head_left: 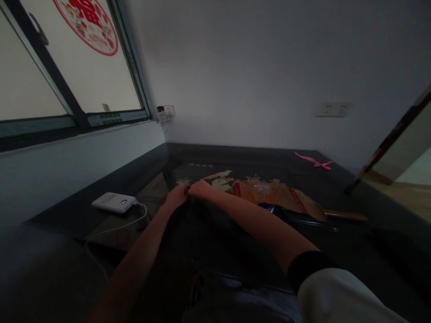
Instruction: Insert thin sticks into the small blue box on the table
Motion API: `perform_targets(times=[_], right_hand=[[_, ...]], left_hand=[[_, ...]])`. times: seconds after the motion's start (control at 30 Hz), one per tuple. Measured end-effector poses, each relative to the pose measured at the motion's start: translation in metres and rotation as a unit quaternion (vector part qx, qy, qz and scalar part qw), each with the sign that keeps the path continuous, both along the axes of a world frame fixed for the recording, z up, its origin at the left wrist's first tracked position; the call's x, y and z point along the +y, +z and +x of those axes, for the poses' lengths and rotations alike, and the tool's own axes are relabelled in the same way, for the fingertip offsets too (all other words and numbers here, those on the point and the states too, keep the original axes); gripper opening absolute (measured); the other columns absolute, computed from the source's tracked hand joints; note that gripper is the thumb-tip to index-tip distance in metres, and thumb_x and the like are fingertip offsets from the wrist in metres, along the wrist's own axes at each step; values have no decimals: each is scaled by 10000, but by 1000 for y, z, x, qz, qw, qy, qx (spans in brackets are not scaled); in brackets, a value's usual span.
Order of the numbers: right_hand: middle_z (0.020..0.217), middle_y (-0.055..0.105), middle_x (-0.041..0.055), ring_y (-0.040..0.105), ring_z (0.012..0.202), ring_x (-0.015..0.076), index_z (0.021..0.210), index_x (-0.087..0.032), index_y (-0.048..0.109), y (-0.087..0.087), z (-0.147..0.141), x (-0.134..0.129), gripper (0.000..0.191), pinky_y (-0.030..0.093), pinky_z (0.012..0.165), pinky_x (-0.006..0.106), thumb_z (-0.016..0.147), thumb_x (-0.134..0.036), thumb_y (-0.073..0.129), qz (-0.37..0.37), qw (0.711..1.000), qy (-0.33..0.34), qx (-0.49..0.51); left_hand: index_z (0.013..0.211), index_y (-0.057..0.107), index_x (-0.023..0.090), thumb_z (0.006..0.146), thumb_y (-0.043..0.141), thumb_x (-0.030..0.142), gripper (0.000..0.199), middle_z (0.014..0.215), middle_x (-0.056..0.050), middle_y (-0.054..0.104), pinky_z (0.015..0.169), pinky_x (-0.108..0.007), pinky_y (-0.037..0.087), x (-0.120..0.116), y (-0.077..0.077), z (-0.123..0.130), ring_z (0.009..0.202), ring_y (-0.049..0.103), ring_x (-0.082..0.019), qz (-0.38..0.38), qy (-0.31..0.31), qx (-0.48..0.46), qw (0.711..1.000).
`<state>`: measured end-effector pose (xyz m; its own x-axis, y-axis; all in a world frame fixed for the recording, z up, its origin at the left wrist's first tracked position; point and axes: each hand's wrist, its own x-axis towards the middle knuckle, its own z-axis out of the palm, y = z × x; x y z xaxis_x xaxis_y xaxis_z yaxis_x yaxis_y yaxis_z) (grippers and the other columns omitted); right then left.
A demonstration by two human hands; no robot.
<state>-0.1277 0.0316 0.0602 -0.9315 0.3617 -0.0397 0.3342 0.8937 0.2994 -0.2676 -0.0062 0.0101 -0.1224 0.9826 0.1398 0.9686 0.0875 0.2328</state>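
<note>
Dark cloth (202,224): spread flat before us on the black surface (256,157); our hands meet at its far edge.
Left hand (177,196): fingers curled, pinching the cloth edge.
Right hand (200,189): curled beside it, touching the left; we cannot tell its grip.
Woven fan (279,197): just right of our hands.
Power bank (113,202): left, cabled, well apart.

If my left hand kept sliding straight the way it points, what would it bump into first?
Your left hand points up and right, and its fingers already seem to meet your right hand. Past that lies the dark picture mat, then probably the wall; depth is hard to judge.
</note>
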Motion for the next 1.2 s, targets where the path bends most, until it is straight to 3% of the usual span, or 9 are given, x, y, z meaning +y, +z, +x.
perform_targets(times=[0.57,0.77,0.9,1.2], right_hand=[[1045,672,149,639,957,247,1034,-127,643,-3,7,-2,265,516,736,367,882,-110,427,-40,997,-28,59],[1036,669,155,632,974,260,1031,-126,644,-3,11,-18,257,512,749,367,883,-183,441,-72,987,-93,112],[1039,673,139,649,933,253,1073,-154,627,-11,10,-35,291,524,728,357,826,-285,548,-111,977,-134,125],[1037,660,170,638,953,244,1037,-106,640,-22,15,-32,280,505,739,344,868,-155,422,-148,955,-200,164]], left_hand=[[1061,600,247,794,476,191,299,978,-74,676,762,-282,462,4,-7,-4,917,628,-214,17,-22,0,1000],[1084,588,240,803,504,267,294,997,-85,670,773,-288,453,4,-6,-4,922,623,-224,11,-28,-5,1000],[1040,603,246,776,519,209,279,913,-53,683,711,-259,453,3,-3,-4,861,630,-201,-3,-43,-17,999],[1003,616,243,800,517,290,230,845,-31,676,660,-240,445,5,-4,-2,781,628,-171,15,-47,-36,998]])
